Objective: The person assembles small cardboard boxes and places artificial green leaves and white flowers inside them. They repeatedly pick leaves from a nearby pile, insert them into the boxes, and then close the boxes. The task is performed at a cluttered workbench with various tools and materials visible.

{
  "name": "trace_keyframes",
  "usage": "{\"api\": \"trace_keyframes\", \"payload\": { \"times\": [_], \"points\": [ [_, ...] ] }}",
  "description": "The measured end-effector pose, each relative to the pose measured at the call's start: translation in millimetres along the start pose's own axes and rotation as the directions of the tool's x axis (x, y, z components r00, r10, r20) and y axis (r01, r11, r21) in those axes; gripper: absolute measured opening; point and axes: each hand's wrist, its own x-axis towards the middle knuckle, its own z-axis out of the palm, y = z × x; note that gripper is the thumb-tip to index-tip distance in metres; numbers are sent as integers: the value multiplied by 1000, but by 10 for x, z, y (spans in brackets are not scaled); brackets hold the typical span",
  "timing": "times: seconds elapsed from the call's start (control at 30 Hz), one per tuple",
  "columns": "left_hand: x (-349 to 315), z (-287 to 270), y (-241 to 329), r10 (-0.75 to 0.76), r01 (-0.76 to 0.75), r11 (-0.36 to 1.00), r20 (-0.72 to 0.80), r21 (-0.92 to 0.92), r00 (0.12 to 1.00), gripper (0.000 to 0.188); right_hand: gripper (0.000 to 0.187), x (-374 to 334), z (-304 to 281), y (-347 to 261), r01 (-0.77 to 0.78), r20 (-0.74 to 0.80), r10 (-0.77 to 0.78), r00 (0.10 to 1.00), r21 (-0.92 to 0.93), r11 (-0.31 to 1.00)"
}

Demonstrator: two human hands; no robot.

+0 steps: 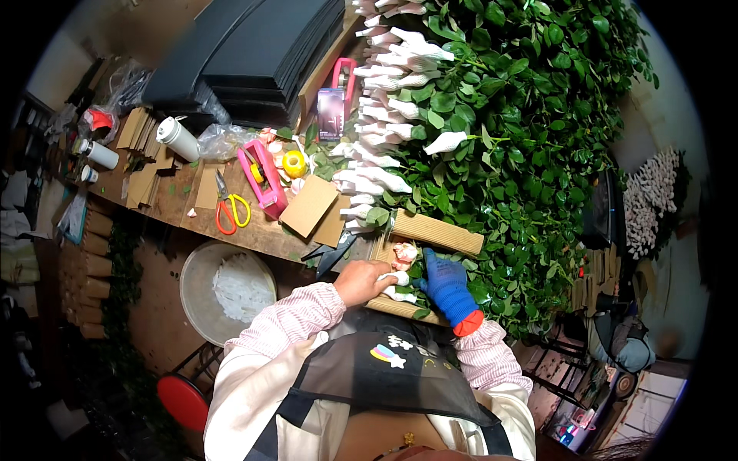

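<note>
My bare left hand is closed, its fingertips pinching a rose bud in a white foam net. Just beyond it, an uncovered peach-pink rose lies on corrugated cardboard, whose folded edge rises on the far side. Another white-netted bud rests nearer to me. My right hand, in a blue glove, lies over the leaves beside the roses. Its index finger and thumb are stretched apart; the other fingers are partly hidden.
Netted roses with dense green leaves are piled beyond and to the right. Red-and-yellow scissors, a pink tape dispenser and cardboard pieces lie on the wooden table. A white bin stands below left, near a red stool.
</note>
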Motion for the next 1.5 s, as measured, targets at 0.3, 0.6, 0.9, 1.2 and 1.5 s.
{"api": "trace_keyframes", "payload": {
  "times": [0.3, 0.6, 0.9, 1.2, 1.5],
  "points": [
    [-165, -93, 163, -228, 192, 842, -11, -505, 974, 27, 89, 24, 58, 34, -17, 37, 19, 999, -53, 998],
    [-320, -336, 21, -437, 435, 873, 44, -221, 899, 26, 49, -445, -713, 85, 126, -129, -84, 988, 361, 924],
    [-114, -9, -174, -196, 228, 967, 239, -116, 951, 41, 32, -293, -339, -96, 284, 128, -307, 943, 171, 943],
    [-91, -1, -103, -256, 309, 935, 274, -174, 927, 33, 33, -285, -222, -92, 276, 100, -295, 950, 168, 946],
    [-275, 239, -46, -451, 433, 631, 150, -643, 880, 19, 31, -171, -20, -69, 304, 146, -300, 943, -4, 953]
  ]
}}
